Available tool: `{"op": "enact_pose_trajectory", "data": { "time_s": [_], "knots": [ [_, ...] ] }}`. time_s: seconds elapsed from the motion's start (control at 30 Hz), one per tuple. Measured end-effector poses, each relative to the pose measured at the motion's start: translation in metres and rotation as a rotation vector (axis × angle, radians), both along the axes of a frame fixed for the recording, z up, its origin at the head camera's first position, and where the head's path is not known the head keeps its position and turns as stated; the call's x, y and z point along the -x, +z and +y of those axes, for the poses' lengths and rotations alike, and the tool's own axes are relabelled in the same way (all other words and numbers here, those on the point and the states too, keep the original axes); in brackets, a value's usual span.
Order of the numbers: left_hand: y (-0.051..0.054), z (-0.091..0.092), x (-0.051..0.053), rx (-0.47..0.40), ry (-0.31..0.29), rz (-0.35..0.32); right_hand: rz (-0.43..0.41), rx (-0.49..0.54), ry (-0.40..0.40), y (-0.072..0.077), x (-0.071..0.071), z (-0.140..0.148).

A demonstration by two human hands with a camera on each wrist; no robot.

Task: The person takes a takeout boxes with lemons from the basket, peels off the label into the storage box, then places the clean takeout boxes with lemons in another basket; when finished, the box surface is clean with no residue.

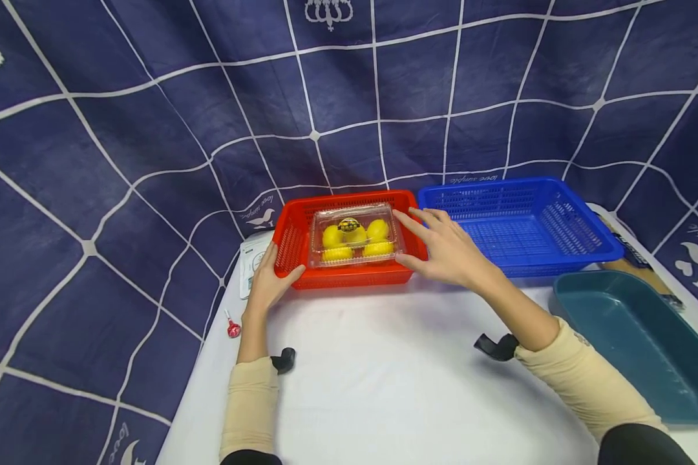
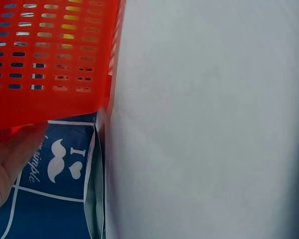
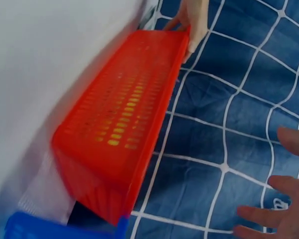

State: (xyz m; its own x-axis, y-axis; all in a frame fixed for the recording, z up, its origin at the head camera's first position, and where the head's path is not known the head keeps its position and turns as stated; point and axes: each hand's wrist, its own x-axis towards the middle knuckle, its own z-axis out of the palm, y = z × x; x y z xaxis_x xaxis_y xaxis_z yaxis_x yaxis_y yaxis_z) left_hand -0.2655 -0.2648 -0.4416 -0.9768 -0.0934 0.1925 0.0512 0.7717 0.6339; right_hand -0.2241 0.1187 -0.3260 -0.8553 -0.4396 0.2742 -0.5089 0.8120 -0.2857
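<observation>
Beige sleeves [image 1: 581,381] cover both forearms at the near edge. Navy cloth [image 1: 340,84] with a white grid hangs behind a white tabletop [image 1: 395,381]. At the right lies a deep teal tray [image 1: 640,336], partly cut off by the picture's edge, and beyond it a blue basket [image 1: 512,236] with slotted walls. Just beside that, to the left, is a red basket [image 1: 355,279]. Inside the red one sits a clear plastic box [image 1: 320,244], lid down. The right hand [image 1: 442,252] hovers at the box's right end, fingers nearly straight and thumb spread well away from them; it is empty, and the right wrist view shows it apart from the red basket. The left hand [image 1: 267,281] touches the red basket's left front corner, its fingers fairly straight along the outer side and its thumb apart from them, towards the front rim. Several yellow fruits [image 1: 356,236] show through the box. Smallest is a red lollipop [image 1: 233,330], near the left forearm.
</observation>
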Motion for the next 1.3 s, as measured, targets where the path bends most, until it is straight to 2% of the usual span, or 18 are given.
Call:
{"op": "enact_pose_trajectory", "data": {
  "time_s": [0.13,0.27,0.43,0.6,0.73,0.9,1.03,1.3],
  "knots": [
    [0.000,0.001,0.002,-0.022,0.006,-0.001,-0.156,0.108,0.028,0.006,0.022,-0.012],
    [-0.001,0.001,0.001,-0.051,0.015,0.006,-0.274,0.203,0.052,0.010,0.044,-0.022],
    [-0.003,0.001,0.000,-0.065,0.021,0.024,-0.442,0.316,0.020,0.015,0.070,-0.031],
    [-0.003,0.001,0.001,-0.068,0.022,0.029,-0.658,0.532,-0.007,0.019,0.092,-0.039],
    [-0.003,0.001,0.000,-0.068,0.028,0.024,-0.786,0.680,-0.006,0.013,0.109,-0.042],
    [-0.004,0.002,0.002,-0.066,0.031,0.030,-0.855,0.749,-0.068,0.002,0.124,-0.045],
    [-0.004,0.003,0.003,-0.069,0.029,0.027,-0.903,0.748,-0.128,-0.007,0.132,-0.045],
    [-0.005,0.001,0.001,-0.071,0.036,0.021,-0.956,0.825,-0.199,-0.024,0.138,-0.049]
  ]
}}
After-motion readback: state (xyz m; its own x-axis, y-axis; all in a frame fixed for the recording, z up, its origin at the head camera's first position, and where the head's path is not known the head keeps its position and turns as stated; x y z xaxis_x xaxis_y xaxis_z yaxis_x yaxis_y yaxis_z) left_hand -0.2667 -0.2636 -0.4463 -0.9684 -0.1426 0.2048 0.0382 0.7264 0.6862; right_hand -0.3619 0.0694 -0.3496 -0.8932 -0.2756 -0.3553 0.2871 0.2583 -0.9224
